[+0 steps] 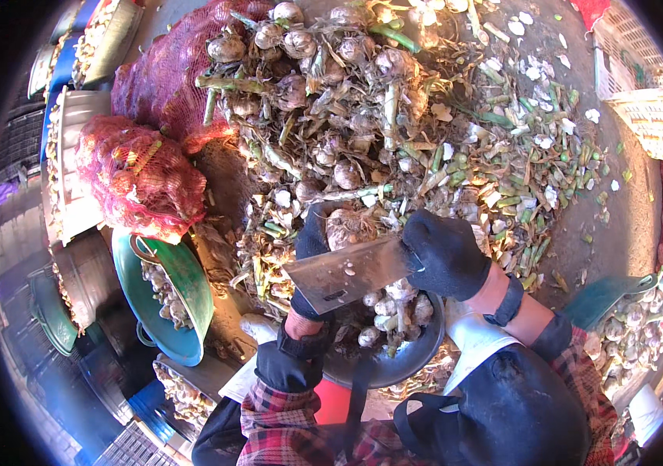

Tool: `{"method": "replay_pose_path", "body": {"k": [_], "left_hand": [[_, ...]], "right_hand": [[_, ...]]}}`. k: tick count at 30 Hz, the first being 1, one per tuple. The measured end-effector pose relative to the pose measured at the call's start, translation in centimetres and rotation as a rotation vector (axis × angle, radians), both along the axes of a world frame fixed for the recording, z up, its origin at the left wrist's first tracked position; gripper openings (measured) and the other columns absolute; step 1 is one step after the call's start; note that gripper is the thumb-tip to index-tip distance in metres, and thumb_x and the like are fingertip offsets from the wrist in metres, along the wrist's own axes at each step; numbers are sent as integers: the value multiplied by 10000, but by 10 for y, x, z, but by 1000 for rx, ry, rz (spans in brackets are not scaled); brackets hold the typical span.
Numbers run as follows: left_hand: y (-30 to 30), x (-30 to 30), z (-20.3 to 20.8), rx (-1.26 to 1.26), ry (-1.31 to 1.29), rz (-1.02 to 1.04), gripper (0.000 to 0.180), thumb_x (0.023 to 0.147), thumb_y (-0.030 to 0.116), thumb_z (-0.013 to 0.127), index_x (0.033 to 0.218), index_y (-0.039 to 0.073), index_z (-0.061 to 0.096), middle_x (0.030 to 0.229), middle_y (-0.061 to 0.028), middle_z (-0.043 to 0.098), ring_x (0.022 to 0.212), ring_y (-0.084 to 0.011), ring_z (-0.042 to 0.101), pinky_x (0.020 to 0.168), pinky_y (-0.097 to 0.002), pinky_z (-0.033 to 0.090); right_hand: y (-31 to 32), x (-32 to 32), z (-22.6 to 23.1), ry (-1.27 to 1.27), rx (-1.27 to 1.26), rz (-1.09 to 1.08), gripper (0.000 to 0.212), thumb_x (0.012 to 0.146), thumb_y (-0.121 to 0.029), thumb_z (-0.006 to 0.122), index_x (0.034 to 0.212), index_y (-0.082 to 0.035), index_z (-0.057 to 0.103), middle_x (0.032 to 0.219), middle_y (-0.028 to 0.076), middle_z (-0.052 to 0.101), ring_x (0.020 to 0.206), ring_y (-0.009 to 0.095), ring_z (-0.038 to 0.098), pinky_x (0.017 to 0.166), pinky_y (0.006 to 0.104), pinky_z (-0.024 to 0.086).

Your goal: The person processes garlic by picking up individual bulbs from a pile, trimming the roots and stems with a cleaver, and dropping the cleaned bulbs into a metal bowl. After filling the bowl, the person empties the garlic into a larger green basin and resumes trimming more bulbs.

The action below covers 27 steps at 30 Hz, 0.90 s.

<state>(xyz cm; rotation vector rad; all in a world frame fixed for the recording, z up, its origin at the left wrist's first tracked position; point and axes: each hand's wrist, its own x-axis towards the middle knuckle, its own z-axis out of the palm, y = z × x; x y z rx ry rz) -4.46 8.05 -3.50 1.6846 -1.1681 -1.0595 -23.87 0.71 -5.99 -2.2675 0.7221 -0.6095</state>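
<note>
In my right hand (446, 252), in a black glove, is a cleaver (351, 273), its wide, flat blade reaching across toward my left. The fingers are closed round its handle. My left hand (312, 237), also gloved in black, is closed at the side of a garlic bulb (349, 228) with its roots showing. Part of that hand is behind the blade. Below the blade, a dark round basin (374, 373) between my knees holds several trimmed garlic bulbs (401, 309). In front of my hands rises a heap of untrimmed garlic (320, 97) with dry stalks.
Cut stalks and peelings (533, 155) litter the ground to the right. Red mesh sacks (141, 182) and a green basin (164, 303) stand at the left. A pale plastic basket (654, 116) is at the far right, with more garlic (626, 334) at my right side.
</note>
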Motion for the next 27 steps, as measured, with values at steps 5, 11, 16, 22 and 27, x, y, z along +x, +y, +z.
{"method": "replay_pose_path", "body": {"k": [5,11,16,22,27], "left_hand": [[24,3,-6,135,161,-113,268,730,138,721,973,73,630,852,-30,657,821,-186,635,711,-335,512],[-3,-18,36,38,27,-272,413,637,253,791,953,50,618,886,-70,647,821,-170,619,752,-317,491],[0,6,25,-25,33,95,507,730,336,754,1071,27,540,948,-62,619,879,-171,591,785,-312,489],[8,2,6,-226,840,627,323,875,159,608,1137,1,501,1041,-124,570,991,-253,586,955,-433,485],[17,-34,8,-181,1293,757,178,923,170,540,1038,35,520,967,-90,596,991,-222,589,980,-392,473]], "right_hand": [[3,3,-36,-64,42,5,375,543,-191,752,842,-94,548,808,105,531,609,317,582,505,413,465],[-16,-23,-92,39,102,-105,281,592,-163,721,820,-82,579,752,125,566,632,347,594,547,435,481],[-15,-19,-61,157,132,-431,94,713,-110,646,767,-58,589,693,173,593,621,368,601,537,437,476],[15,20,-20,-225,481,-381,125,744,-107,652,698,-43,555,580,161,554,546,364,585,490,405,449],[23,32,-32,-255,409,-360,128,744,-110,651,790,-47,549,685,164,572,640,381,592,541,411,465]]}}
